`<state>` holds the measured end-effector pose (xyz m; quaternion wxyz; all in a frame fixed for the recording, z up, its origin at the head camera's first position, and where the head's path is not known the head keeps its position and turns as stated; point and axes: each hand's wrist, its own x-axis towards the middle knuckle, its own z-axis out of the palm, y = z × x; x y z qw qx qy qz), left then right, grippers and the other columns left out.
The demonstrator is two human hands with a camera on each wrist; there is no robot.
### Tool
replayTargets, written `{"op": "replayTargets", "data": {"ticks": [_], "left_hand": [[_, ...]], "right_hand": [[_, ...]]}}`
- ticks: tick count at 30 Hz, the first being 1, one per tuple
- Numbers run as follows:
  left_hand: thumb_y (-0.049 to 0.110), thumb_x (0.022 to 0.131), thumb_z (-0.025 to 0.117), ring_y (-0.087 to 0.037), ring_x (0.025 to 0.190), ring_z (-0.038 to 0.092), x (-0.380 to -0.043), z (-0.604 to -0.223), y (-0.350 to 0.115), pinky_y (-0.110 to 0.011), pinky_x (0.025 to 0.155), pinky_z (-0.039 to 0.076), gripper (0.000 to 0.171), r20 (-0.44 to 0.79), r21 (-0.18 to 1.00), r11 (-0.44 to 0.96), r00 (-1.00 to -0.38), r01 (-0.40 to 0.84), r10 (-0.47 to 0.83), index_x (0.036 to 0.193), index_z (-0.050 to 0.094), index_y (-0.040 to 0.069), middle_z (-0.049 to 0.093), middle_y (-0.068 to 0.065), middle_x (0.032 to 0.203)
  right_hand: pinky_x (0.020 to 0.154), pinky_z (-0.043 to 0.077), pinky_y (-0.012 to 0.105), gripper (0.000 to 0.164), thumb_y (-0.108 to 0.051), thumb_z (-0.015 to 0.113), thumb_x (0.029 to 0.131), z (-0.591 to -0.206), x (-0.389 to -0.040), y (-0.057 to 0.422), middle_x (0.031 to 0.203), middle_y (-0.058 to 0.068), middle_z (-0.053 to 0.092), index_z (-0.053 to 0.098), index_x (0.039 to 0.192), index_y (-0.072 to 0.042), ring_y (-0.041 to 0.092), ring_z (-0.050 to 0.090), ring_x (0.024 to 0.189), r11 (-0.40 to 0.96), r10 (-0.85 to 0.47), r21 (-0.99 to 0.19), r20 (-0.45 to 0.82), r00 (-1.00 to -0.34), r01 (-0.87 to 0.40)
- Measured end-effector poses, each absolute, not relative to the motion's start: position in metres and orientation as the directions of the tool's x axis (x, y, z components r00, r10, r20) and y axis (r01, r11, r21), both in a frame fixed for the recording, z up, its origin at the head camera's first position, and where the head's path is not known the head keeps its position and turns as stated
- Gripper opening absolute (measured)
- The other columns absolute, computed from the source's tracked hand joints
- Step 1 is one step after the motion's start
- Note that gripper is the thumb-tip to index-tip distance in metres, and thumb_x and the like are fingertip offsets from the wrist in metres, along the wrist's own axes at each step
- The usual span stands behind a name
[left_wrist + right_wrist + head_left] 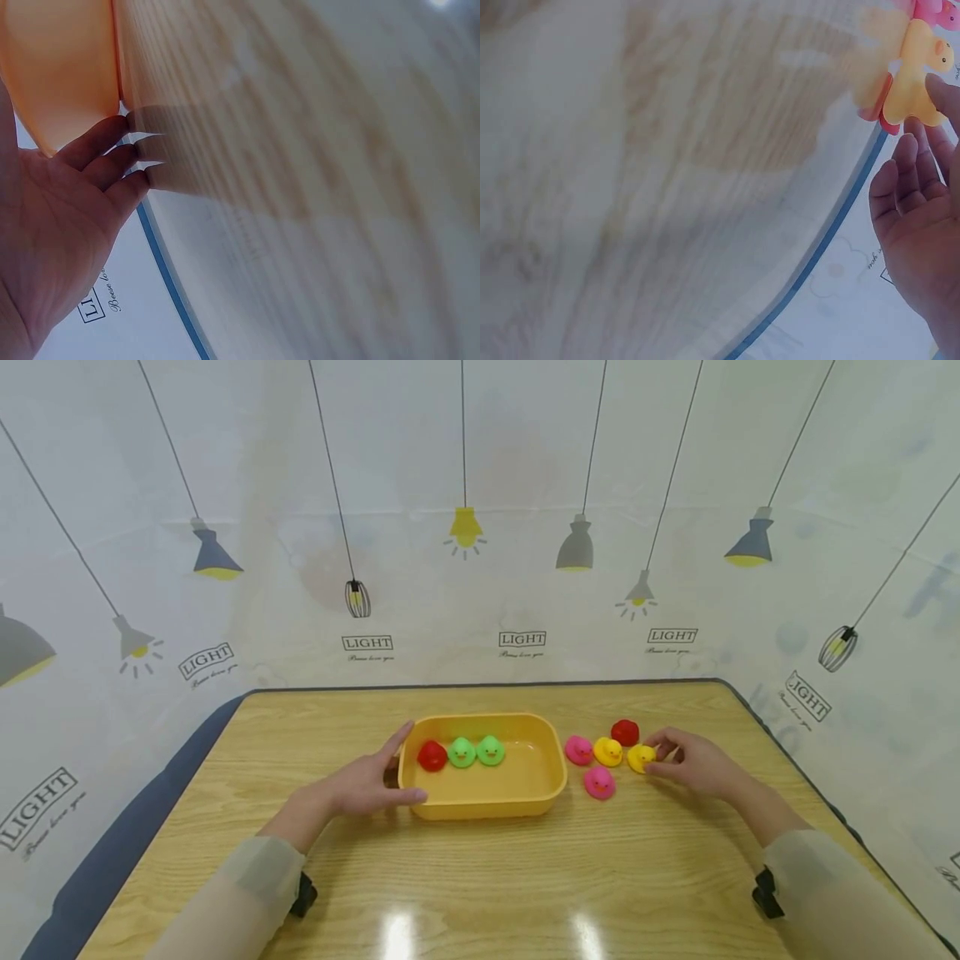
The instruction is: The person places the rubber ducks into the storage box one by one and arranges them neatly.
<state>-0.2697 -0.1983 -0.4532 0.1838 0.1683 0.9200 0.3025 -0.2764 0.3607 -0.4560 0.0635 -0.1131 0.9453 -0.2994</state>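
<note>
In the head view, a yellow plastic basin point(480, 808) holds a red toy point(432, 757) and two green rubber ducks point(462, 752). My left hand point(367, 783) rests against the basin's left end, its thumb at the near rim and its fingers extended along the end wall. To the basin's right, my right hand point(693, 762) pinches a yellow rubber duck point(640, 758) between thumb and fingers, at table level. Close by are another yellow duck point(608, 752), a pink duck point(579, 750), a second pink duck point(599, 783) and a red toy point(625, 732).
Everything stands on a wood-grain table point(465, 885) with a dark blue edge. Behind and beside it hangs a pale cloth point(420, 460) printed with lamps. Dark wrist devices point(303, 895) show at both sleeves.
</note>
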Motion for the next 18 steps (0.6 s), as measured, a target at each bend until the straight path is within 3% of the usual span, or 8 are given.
{"op": "replayTargets", "data": {"ticks": [12,18], "left_hand": [[0.070,0.092,0.078,-0.046,0.154,0.050,-0.270,-0.454,-0.198,-0.069,0.130,0.034,0.124,-0.244,0.625,0.758,-0.877,0.185,0.415,0.177,-0.007,0.040,0.048,-0.024,0.170],[0.071,0.092,0.078,-0.045,0.154,0.050,-0.269,-0.453,-0.198,-0.068,0.130,0.034,0.125,-0.231,0.632,0.748,-0.873,0.201,0.429,0.177,-0.007,0.037,0.049,-0.023,0.169]], "right_hand": [[0.063,0.048,0.027,0.047,-0.042,0.080,0.102,-0.431,-0.266,0.353,0.112,0.006,0.070,0.069,0.134,-0.009,0.018,0.056,0.084,0.788,-0.225,-0.581,0.041,-0.973,-0.207],[0.062,0.048,0.026,0.039,-0.037,0.081,0.102,-0.418,-0.265,0.335,0.110,0.005,0.071,0.072,0.130,-0.011,0.015,0.057,0.081,0.748,-0.283,-0.600,0.098,-0.954,-0.283]]}}
